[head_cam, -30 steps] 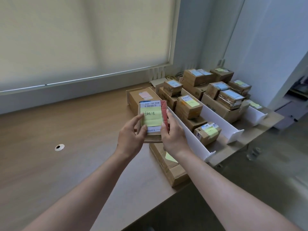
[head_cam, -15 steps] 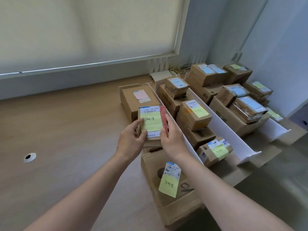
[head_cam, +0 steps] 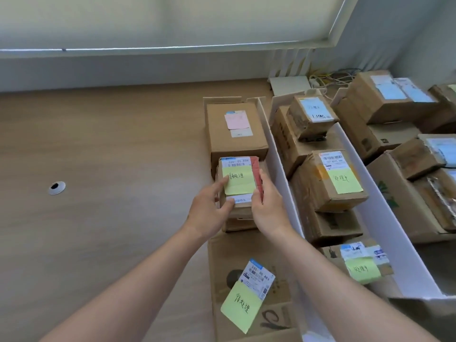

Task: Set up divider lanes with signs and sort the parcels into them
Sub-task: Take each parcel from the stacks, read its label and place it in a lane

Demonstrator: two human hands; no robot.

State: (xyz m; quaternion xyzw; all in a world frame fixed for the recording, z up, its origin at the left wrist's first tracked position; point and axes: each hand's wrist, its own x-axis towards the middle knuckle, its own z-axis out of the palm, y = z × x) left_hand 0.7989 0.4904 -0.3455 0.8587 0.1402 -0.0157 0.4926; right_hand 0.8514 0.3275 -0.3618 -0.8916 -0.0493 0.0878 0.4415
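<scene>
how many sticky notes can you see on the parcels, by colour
Yellow notes: 4, on the parcel held in both hands, on the near flat box, on the stacked middle-lane box, on the small near box
Pink notes: 1, on the far box
Total: 5, not counting notes cut off at the right edge

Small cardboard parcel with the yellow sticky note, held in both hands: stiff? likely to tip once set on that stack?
The small cardboard parcel probably stays stiff: its edges look square under both hands. Likely light, since fingertips alone steady it. It could tip, being perched on another small brown box.
</scene>
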